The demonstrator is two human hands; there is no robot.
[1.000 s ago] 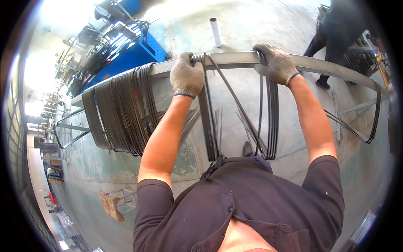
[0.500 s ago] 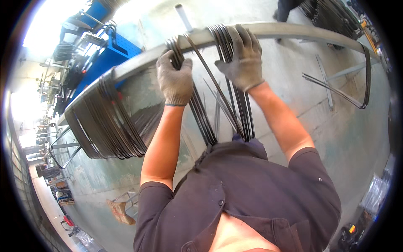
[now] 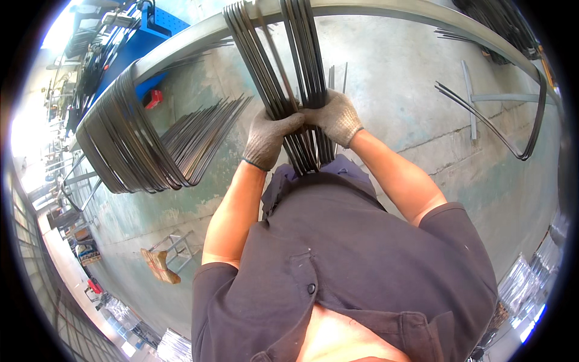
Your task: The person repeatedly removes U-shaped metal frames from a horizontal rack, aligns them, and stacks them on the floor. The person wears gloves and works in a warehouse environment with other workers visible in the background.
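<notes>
1. Head view: the left grip, a gloved hand, is clamped round the left bundle of dark bent bars, thumb across the front; its fingers behind are hidden.
2. The right grip, gloved too, is closed on the right bundle, its thumb close to the other.
3. Both bundles hang over a grey rail, a single slanting bar between them.
4. The step in hand looks like squaring the bundles side by side; the next move seems to call for an even squeeze from both sides.
5. Further left, a thick row of bent bars hangs near a blue cart.
6. No brand, label or writing is readable on the bars or rail.
</notes>
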